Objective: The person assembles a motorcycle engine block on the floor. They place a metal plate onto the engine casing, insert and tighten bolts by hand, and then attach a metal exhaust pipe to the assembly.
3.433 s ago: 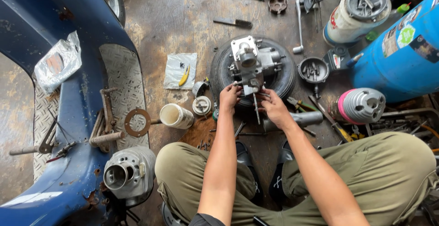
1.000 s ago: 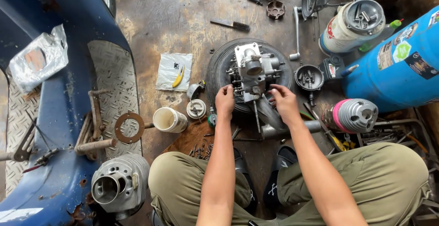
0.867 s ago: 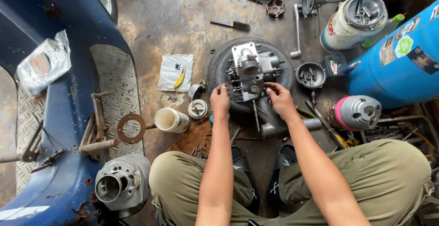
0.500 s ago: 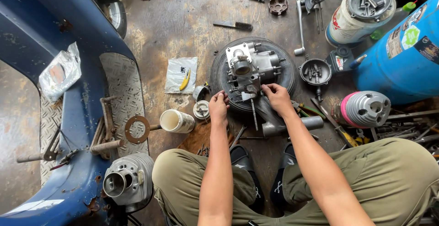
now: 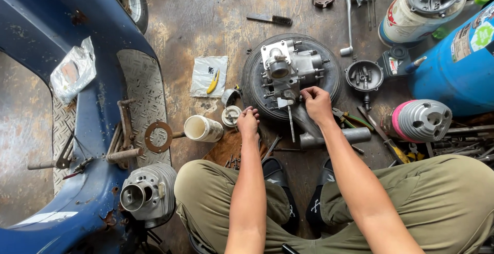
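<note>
While the engine casing [image 5: 289,69] sits cradled on a tyre [image 5: 332,76] on the workshop floor, the right hand [image 5: 316,105] pinches a small fitting at its lower edge; the left hand [image 5: 248,122], loosely curled and empty, rests near the tyre's rim.

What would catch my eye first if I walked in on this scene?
Probably the grey engine block, lying on a black tyre in the middle of the oily floor, with the right hand pinching at its near edge and the left hand resting by the tyre's rim. Next, the blue scooter body filling the left side, and the blue drum at far right.
</note>
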